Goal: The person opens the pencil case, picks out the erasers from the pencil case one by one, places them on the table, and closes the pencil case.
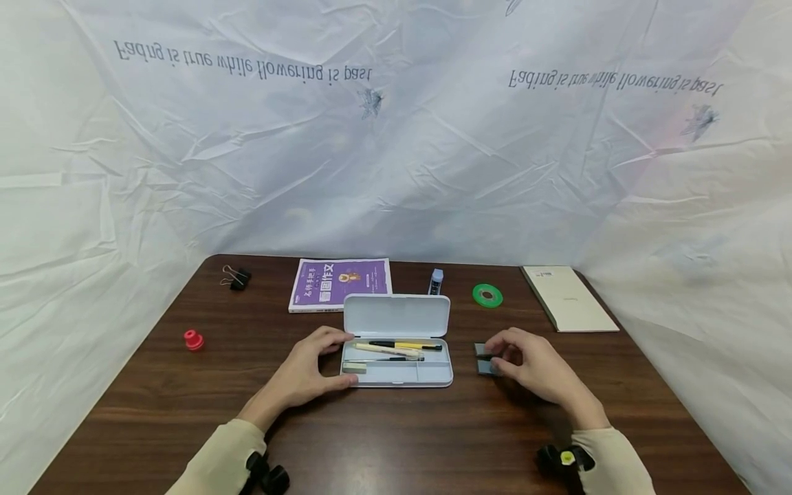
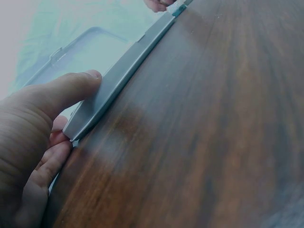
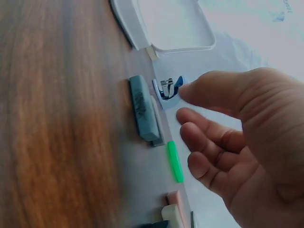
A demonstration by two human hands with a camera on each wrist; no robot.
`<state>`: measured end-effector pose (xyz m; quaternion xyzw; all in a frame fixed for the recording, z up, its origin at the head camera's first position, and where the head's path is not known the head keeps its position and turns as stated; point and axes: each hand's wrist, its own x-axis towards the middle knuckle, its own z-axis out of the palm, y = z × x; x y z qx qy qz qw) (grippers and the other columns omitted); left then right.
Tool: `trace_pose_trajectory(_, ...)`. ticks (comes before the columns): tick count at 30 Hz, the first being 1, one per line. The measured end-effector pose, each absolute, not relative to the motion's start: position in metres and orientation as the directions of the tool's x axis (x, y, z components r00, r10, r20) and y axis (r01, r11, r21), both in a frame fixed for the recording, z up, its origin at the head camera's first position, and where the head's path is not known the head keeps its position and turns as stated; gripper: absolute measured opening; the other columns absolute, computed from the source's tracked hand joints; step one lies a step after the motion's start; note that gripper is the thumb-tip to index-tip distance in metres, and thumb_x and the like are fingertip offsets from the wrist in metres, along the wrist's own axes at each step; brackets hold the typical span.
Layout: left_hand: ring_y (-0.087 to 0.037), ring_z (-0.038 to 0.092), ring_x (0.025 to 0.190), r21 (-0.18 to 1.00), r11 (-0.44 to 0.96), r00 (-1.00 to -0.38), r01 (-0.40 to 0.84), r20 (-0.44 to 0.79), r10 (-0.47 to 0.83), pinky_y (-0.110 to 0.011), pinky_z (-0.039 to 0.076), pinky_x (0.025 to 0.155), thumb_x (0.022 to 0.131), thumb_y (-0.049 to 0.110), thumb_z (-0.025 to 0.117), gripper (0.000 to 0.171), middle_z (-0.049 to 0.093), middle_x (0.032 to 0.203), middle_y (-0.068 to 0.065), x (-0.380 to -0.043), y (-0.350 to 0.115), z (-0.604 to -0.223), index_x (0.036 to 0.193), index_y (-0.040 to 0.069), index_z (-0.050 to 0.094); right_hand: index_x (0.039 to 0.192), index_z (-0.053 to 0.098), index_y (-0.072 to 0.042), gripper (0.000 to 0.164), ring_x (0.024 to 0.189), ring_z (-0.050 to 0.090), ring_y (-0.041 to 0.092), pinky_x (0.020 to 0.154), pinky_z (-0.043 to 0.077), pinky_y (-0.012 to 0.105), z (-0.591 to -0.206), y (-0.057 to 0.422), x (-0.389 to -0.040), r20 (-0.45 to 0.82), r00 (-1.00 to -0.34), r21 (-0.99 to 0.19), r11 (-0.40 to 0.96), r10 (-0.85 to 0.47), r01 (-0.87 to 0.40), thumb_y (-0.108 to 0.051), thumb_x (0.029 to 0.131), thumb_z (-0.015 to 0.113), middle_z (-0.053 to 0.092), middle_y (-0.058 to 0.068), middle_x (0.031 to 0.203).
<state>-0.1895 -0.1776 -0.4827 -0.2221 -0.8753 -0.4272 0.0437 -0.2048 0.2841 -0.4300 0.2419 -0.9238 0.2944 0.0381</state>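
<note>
An opened white pencil case (image 1: 434, 373) lies on the table with its lid (image 1: 396, 316) tilted back. My left hand (image 1: 304, 371) holds its left end, thumb on the front wall (image 2: 107, 92) and fingers at the back corner. Several pens (image 1: 390, 350) lie in the rear compartment; a small grey-green block (image 1: 355, 368) sits in the front left one. To the right, my right hand (image 1: 532, 361) hovers over two blue-grey blocks, the nearer one (image 1: 486, 368) and the farther one (image 1: 480, 349). In the right wrist view, its thumb and fingers stand apart from the nearer block, which looks like an eraser (image 3: 144, 109).
Behind the case lie a purple book (image 1: 340, 283) and a blue-capped tube (image 1: 436, 280). A green tape roll (image 1: 487, 295) and a cream notebook (image 1: 569, 299) are at the back right. A black binder clip (image 1: 238, 278) and a red stopper-like piece (image 1: 194, 339) lie left.
</note>
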Motion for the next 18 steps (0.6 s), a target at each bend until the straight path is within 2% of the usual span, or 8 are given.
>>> trace_pose_trajectory(7, -0.023, 0.067, 0.134, 0.724, 0.537, -0.895, 0.433, 0.273, 0.354, -0.045, 0.057, 0.118, 0.087, 0.045, 0.098, 0.074, 0.065, 0.142, 0.0, -0.19, -0.178, -0.484, 0.149, 0.014, 0.07, 0.123, 0.078, -0.017, 0.022, 0.089, 0.068, 0.01, 0.068, 0.06, 0.028, -0.417, 0.277, -0.21, 0.291, -0.868, -0.588, 0.64, -0.402, -0.494, -0.008, 0.103, 0.081, 0.075, -0.004, 0.109)
trace_pose_trajectory(13, -0.022, 0.067, 0.134, 0.727, 0.538, -0.897, 0.428, 0.269, 0.35, -0.046, 0.057, 0.117, 0.087, 0.045, 0.098, 0.074, 0.065, 0.141, 0.002, -0.189, -0.178, -0.484, 0.148, 0.015, 0.07, 0.127, 0.077, -0.02, 0.024, 0.095, 0.071, 0.013, 0.074, 0.063, 0.029, -0.404, 0.261, -0.216, 0.282, -0.865, -0.646, 0.585, -0.414, -0.49, -0.015, 0.104, 0.082, 0.078, -0.001, 0.112)
trace_pose_trajectory(18, -0.022, 0.067, 0.134, 0.729, 0.532, -0.896, 0.43, 0.272, 0.352, -0.045, 0.057, 0.118, 0.087, 0.045, 0.098, 0.074, 0.065, 0.141, 0.001, -0.189, -0.178, -0.483, 0.148, 0.015, 0.07, 0.126, 0.076, -0.024, 0.026, 0.097, 0.072, 0.014, 0.079, 0.065, 0.029, -0.393, 0.241, -0.219, 0.278, -0.855, -0.675, 0.544, -0.438, -0.498, -0.016, 0.103, 0.083, 0.076, -0.005, 0.114)
